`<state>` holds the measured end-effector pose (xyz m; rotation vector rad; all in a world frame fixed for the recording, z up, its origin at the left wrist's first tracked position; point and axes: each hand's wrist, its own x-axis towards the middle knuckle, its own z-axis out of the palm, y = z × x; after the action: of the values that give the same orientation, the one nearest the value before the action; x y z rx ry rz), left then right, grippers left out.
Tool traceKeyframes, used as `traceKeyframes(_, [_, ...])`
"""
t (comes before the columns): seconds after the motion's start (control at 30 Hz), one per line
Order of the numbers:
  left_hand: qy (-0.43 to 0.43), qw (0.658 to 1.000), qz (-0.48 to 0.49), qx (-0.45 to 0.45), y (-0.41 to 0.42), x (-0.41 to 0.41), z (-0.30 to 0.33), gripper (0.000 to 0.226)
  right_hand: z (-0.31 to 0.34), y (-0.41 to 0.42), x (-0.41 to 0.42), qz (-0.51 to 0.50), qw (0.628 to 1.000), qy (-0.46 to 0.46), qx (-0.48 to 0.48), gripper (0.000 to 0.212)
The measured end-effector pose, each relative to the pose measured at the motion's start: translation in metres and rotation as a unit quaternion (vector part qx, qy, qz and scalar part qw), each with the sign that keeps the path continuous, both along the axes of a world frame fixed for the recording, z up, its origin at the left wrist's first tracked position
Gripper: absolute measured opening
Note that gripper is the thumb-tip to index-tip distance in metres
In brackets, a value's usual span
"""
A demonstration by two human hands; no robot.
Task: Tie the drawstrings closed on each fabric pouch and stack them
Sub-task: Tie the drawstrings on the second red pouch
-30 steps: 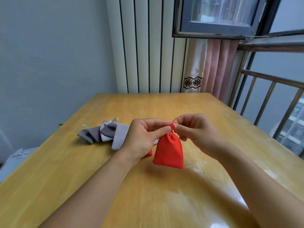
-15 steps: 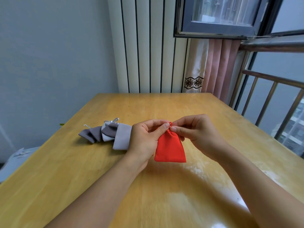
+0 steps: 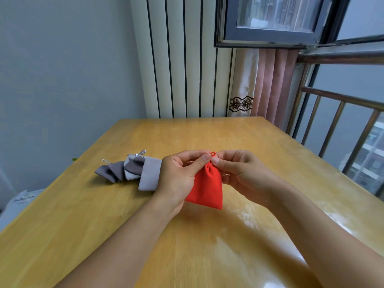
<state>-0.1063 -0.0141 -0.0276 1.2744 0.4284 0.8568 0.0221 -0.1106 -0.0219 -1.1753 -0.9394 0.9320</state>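
Red fabric pouch (image 3: 205,188) hangs above the wooden table (image 3: 228,235) in the near middle of the scene, its mouth gathered into a tight neck at the top and its flat body tilted down toward the near right. What it holds, if anything, cannot be seen. The left hand (image 3: 178,177) has its fingers curled, thumb and forefinger pinching at the gathered neck from the left. The right hand (image 3: 241,173) does the same from the right, its fingertips meeting the left ones at the neck. A small loop of red drawstring (image 3: 213,153) stands up just above the pinching fingertips.

To the left, lying on the table, is a row of grey pouches (image 3: 128,169) overlapping one another, in darker and lighter grey, with thin silver cords (image 3: 139,153) showing at their far side. The nearest, pale grey one is partly hidden behind the left hand. Their contents cannot be told.
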Motion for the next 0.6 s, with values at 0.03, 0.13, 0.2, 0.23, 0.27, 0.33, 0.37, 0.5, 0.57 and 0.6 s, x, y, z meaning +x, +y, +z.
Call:
traceKeyframes(0.03, [-0.003, 1.000, -0.008, 0.010, 0.001, -0.001, 0.001, 0.011, 0.001, -0.001, 0.001, 0.022, 1.000, 0.010, -0.004, 0.025])
traceKeyframes(0.13, [-0.003, 0.997, -0.028, 0.077, 0.005, -0.003, 0.003, 0.015, 0.005, -0.005, 0.000, 0.066, 0.997, 0.038, -0.016, 0.038])
traceKeyframes(0.2, [0.000, 0.989, -0.023, 0.147, 0.008, -0.005, 0.004, 0.016, 0.008, -0.006, -0.001, 0.083, 0.995, 0.046, -0.023, 0.041])
traceKeyframes(0.23, [0.001, 0.984, -0.016, 0.179, 0.010, -0.006, 0.005, 0.018, 0.009, -0.007, -0.002, 0.092, 0.994, 0.052, -0.023, 0.039])
traceKeyframes(0.27, [0.002, 0.978, -0.005, 0.207, 0.011, -0.006, 0.005, 0.021, 0.010, -0.007, -0.003, 0.098, 0.993, 0.060, -0.022, 0.034])
traceKeyframes(0.33, [0.010, 0.963, 0.021, 0.267, 0.012, -0.007, 0.006, 0.023, 0.012, -0.008, -0.004, 0.099, 0.992, 0.080, -0.021, 0.025])
traceKeyframes(0.37, [0.015, 0.954, 0.031, 0.297, 0.011, -0.008, 0.006, 0.021, 0.013, -0.008, -0.005, 0.094, 0.991, 0.092, -0.022, 0.023])
traceKeyframes(0.5, [0.024, 0.916, 0.072, 0.395, 0.010, -0.012, 0.008, 0.012, 0.014, -0.007, -0.009, 0.082, 0.991, 0.103, -0.022, 0.022])
traceKeyframes(0.57, [0.024, 0.901, 0.092, 0.424, 0.011, -0.013, 0.008, 0.009, 0.015, -0.007, -0.010, 0.071, 0.992, 0.101, -0.024, 0.024])
traceKeyframes(0.6, [0.023, 0.895, 0.099, 0.434, 0.011, -0.013, 0.009, 0.009, 0.016, -0.007, -0.011, 0.064, 0.992, 0.104, -0.024, 0.025])
